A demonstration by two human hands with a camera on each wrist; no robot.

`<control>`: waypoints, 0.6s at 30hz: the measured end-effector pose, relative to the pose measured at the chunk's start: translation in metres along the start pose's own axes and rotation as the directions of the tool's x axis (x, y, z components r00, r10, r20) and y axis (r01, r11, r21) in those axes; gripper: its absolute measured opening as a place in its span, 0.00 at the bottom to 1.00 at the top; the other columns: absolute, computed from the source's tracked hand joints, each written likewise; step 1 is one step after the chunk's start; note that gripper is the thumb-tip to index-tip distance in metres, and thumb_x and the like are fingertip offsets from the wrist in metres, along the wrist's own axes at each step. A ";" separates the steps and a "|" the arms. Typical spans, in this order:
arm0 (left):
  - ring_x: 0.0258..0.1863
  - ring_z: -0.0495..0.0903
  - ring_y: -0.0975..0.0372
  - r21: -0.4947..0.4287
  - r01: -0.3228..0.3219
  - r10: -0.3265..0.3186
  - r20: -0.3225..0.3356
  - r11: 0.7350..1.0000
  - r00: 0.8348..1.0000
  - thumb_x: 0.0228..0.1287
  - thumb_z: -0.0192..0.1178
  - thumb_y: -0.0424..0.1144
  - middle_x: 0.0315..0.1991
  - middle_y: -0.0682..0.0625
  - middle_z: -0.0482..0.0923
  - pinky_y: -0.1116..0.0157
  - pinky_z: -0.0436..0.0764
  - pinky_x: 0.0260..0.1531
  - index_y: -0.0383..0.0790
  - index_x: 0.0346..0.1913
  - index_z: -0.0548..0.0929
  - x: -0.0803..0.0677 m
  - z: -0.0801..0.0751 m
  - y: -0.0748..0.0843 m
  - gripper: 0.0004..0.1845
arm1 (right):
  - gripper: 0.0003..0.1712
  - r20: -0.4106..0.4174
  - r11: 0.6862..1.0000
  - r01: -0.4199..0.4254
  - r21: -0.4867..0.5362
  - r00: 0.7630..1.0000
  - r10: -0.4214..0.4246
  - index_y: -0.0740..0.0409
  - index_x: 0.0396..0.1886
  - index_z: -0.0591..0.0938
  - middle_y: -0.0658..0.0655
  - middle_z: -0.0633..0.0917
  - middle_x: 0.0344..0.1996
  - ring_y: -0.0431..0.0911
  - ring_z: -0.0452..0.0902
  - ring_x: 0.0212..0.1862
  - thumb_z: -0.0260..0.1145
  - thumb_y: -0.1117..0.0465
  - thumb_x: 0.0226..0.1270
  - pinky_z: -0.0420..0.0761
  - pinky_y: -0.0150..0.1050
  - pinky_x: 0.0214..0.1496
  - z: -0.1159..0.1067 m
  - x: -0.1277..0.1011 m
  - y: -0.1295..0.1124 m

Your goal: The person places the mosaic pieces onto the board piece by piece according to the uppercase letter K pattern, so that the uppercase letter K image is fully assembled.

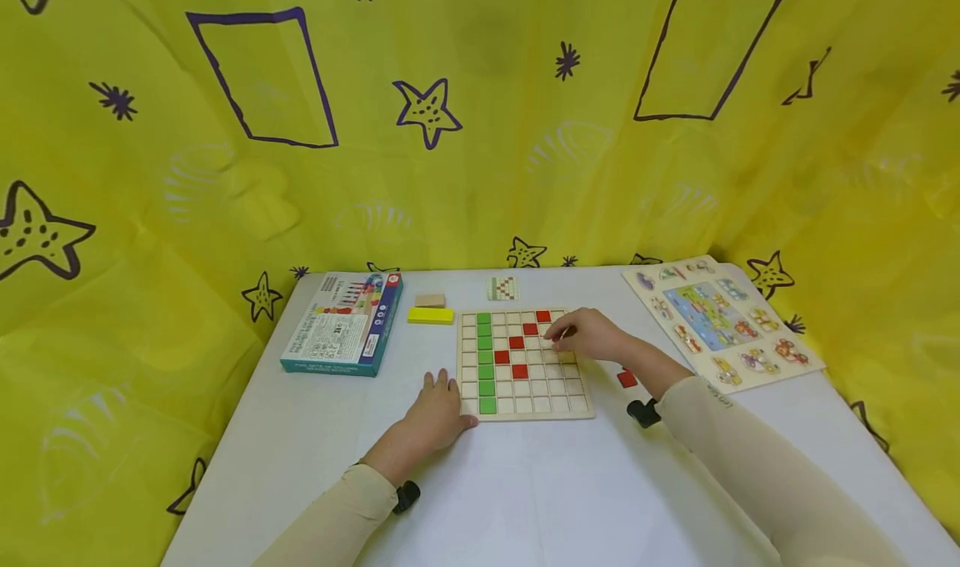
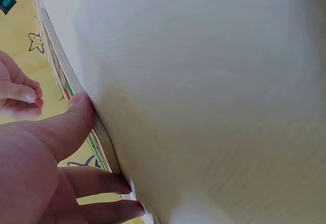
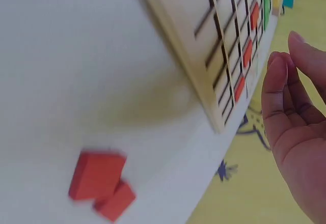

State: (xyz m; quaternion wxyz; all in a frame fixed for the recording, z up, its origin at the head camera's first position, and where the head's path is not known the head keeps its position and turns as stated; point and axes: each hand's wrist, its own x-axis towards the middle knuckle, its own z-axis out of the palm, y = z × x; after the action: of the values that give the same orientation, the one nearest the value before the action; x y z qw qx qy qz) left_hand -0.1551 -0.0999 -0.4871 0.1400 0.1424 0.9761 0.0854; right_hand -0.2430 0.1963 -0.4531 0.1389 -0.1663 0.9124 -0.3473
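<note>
A wooden grid board (image 1: 536, 405) lies on the table, with a column of green squares (image 1: 486, 373) near its left side. Several red squares (image 1: 502, 357) sit in other cells, most along a diagonal. My left hand (image 1: 433, 415) rests at the board's lower left corner, its thumb touching the front edge and its fingers spread along the left side. Above the board's right part hovers my right hand (image 1: 588, 334). Its fingers are loosely bent, and in the right wrist view a gap shows between thumb and fingertips, with no piece visible there. Loose red pieces (image 3: 99, 175) lie right of the board.
A small pattern card (image 1: 502, 288) lies behind the board. Yellow blocks (image 1: 431, 316) and a tan block (image 1: 430, 300) are at its upper left. A game box (image 1: 343, 323) stands farther left. A wooden picture puzzle (image 1: 722, 323) lies at the right, near my right forearm.
</note>
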 end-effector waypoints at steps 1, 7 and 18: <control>0.73 0.56 0.34 -0.002 0.000 0.000 0.002 1.000 1.000 0.68 0.64 0.55 0.73 0.26 0.57 0.47 0.65 0.69 0.20 0.70 0.65 0.000 0.000 0.000 0.44 | 0.10 -0.009 1.000 -0.003 0.010 1.000 0.003 0.62 0.47 0.88 0.56 0.87 0.43 0.48 0.78 0.41 0.70 0.65 0.68 0.80 0.39 0.42 -0.006 -0.003 0.004; 0.74 0.54 0.34 -0.025 0.021 -0.020 0.023 0.999 1.000 0.68 0.64 0.54 0.74 0.27 0.55 0.46 0.65 0.68 0.22 0.71 0.64 -0.001 -0.003 0.003 0.44 | 0.12 -0.051 1.000 -0.016 0.017 0.999 0.017 0.65 0.49 0.87 0.58 0.87 0.42 0.47 0.78 0.37 0.69 0.66 0.68 0.80 0.39 0.38 -0.034 -0.025 0.034; 0.74 0.54 0.34 -0.033 0.018 -0.017 0.029 0.999 0.999 0.67 0.65 0.54 0.74 0.27 0.56 0.46 0.65 0.68 0.21 0.71 0.64 -0.002 -0.005 0.003 0.44 | 0.15 -0.052 0.992 -0.121 0.037 0.991 0.123 0.67 0.51 0.85 0.59 0.87 0.41 0.48 0.78 0.37 0.69 0.65 0.68 0.80 0.40 0.38 -0.049 -0.061 0.079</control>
State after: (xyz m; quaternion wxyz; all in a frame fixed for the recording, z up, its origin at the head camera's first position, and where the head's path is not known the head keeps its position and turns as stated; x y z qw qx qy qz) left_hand -0.1537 -0.0979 -0.4811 0.1570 0.1327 0.9737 0.0984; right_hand -0.2225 0.3051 -0.4629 0.1382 -0.0983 0.9182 -0.3579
